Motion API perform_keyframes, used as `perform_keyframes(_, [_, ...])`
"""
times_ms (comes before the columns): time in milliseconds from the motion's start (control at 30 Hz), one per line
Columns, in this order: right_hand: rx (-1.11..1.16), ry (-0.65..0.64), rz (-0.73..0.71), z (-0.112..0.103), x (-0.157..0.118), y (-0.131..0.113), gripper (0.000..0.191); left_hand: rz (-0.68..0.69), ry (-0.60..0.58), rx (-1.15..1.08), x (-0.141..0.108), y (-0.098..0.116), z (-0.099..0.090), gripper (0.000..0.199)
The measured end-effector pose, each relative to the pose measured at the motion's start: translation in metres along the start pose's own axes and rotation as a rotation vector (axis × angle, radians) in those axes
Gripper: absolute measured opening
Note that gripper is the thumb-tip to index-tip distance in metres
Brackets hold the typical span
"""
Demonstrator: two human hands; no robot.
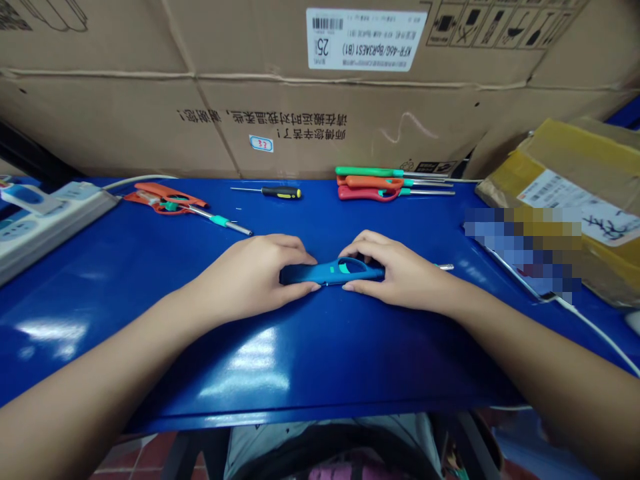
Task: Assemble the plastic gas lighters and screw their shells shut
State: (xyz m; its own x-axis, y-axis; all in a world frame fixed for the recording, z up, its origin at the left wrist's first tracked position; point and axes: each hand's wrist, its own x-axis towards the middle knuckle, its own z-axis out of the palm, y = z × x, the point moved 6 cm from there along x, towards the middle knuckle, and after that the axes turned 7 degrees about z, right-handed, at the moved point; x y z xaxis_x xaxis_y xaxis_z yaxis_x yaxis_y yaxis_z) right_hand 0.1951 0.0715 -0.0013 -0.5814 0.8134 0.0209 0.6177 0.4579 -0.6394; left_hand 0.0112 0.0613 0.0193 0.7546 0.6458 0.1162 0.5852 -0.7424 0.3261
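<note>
A blue long-necked lighter point(325, 273) lies level just over the blue tabletop, its green trigger showing in the finger loop. My left hand point(265, 270) is closed on the handle's left end, thumb and fingers pinching it. My right hand point(395, 270) grips the other end near the loop, and the metal tip sticks out beyond it to the right. The palms hide both ends of the handle. Behind my left hand lies an orange lighter point(170, 200) with its casing apart and its inner parts showing.
A small screwdriver point(283, 193) lies at the back. Several lighters, including a green one point(367, 171), are stacked right of it. A power strip point(55, 217) stands at the left. On the right are a taped parcel point(555, 160) and a phone point(525, 260) with a white cable. A large carton point(280, 93) closes off the back.
</note>
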Motion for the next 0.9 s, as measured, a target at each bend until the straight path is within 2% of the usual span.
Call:
perform_keyframes(233, [0.031,-0.020,0.033,-0.003,-0.001,0.004,0.032,-0.007,0.005,0.025,0.000,0.001,0.004,0.028])
perform_keyframes(367, [0.019,0.010,0.027,-0.004,0.000,0.002,0.030,0.001,0.003,0.086,0.001,0.002,0.004,0.027])
perform_keyframes(500, [-0.058,0.042,0.021,0.000,-0.001,0.000,0.032,0.050,0.000,0.237,0.001,0.009,0.006,0.027])
perform_keyframes(667, [-0.261,0.064,-0.013,0.007,-0.005,-0.009,0.037,0.147,-0.006,0.591,0.000,0.033,0.018,0.029])
perform_keyframes(733, [-0.363,0.057,-0.045,0.009,-0.006,-0.015,0.041,0.173,0.021,0.669,-0.001,0.040,0.024,0.026])
perform_keyframes(800, [-0.432,0.028,-0.073,0.010,-0.007,-0.019,0.042,0.187,0.048,0.656,0.000,0.040,0.027,0.026])
perform_keyframes(900, [-0.446,-0.025,-0.078,0.010,-0.007,-0.021,0.039,0.155,0.063,0.487,0.002,0.031,0.025,0.026])
